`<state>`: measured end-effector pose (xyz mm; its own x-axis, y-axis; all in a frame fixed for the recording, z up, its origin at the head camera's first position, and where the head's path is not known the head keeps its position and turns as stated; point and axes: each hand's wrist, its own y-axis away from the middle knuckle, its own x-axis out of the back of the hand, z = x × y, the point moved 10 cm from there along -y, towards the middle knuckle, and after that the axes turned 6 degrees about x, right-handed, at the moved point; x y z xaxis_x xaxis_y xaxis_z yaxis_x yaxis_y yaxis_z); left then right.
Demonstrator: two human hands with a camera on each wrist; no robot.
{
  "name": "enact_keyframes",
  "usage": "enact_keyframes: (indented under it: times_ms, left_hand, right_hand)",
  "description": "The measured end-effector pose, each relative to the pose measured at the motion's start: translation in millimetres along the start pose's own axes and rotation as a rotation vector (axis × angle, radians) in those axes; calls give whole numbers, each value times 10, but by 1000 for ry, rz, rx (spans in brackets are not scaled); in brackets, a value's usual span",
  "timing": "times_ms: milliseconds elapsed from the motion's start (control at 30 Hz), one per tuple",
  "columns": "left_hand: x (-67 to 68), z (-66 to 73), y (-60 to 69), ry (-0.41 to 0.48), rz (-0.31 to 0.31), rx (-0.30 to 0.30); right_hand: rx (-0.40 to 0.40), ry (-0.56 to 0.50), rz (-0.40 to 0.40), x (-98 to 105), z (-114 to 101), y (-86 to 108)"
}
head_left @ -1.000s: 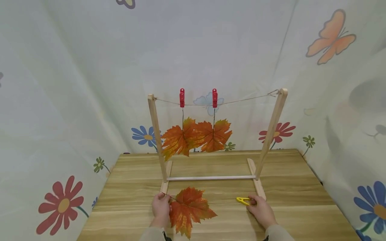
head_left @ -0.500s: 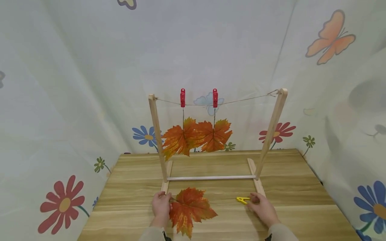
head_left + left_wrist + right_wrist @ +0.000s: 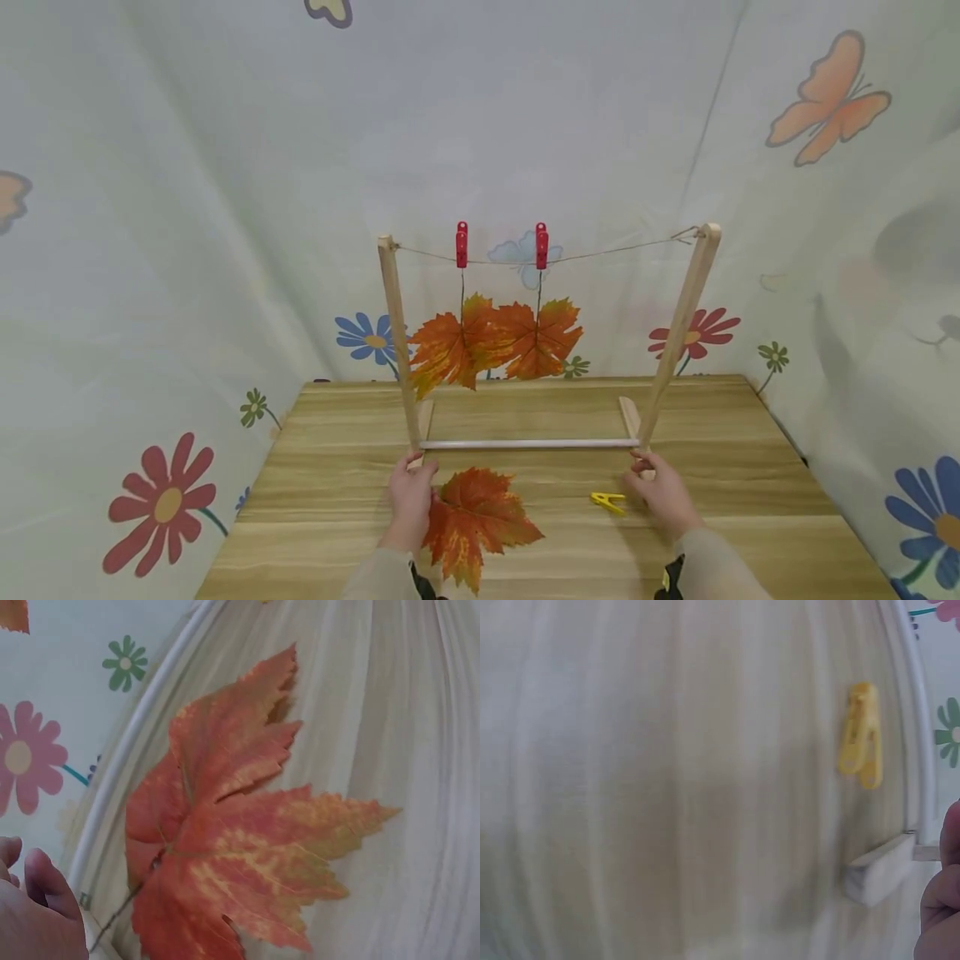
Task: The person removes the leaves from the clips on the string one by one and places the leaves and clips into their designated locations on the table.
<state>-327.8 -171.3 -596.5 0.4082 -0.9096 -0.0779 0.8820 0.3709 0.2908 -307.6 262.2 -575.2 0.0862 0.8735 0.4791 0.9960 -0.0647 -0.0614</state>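
A wooden stand (image 3: 679, 333) has two posts joined low by a white rod (image 3: 525, 444). My left hand (image 3: 410, 504) is at the left post's base, thumb and fingers apart around the wood. An orange-red artificial leaf (image 3: 483, 521) lies beside it; its stem runs to the hand's edge in the left wrist view. My right hand (image 3: 666, 496) is at the right post's base, fingers bent near the stand's foot (image 3: 881, 871). Whether either hand grips the wood is hidden. The yellow clothespin (image 3: 607, 502) lies on the table, left of my right hand.
Between the post tops runs a string (image 3: 607, 250). Two red clothespins (image 3: 462, 246) on it hold two hanging orange leaves (image 3: 536, 337) by their stems. A flower-printed fabric wall (image 3: 525, 125) stands behind the wooden table (image 3: 337, 425).
My right hand has let go of the yellow clothespin and moved up to the right post's base. My left hand has moved from the leaf's stem to the left post's base.
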Motion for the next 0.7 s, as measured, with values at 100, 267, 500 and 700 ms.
enact_keyframes:
  times_ms: [100,267,500,700]
  left_hand:
    - [-80,97,22,-6,-25,-9]
    - [-198,215,14,-15,-57,-47]
    - [-324,310,67,-11,-70,-44]
    - [-449,390,131,-21,-86,-49]
  right_hand:
    - [21,3,0,38,-99,-49]
    - [36,62,-12,80,-255,-101]
    - [53,75,-16,101,-383,-171]
    - [40,52,-23,88,-463,-227]
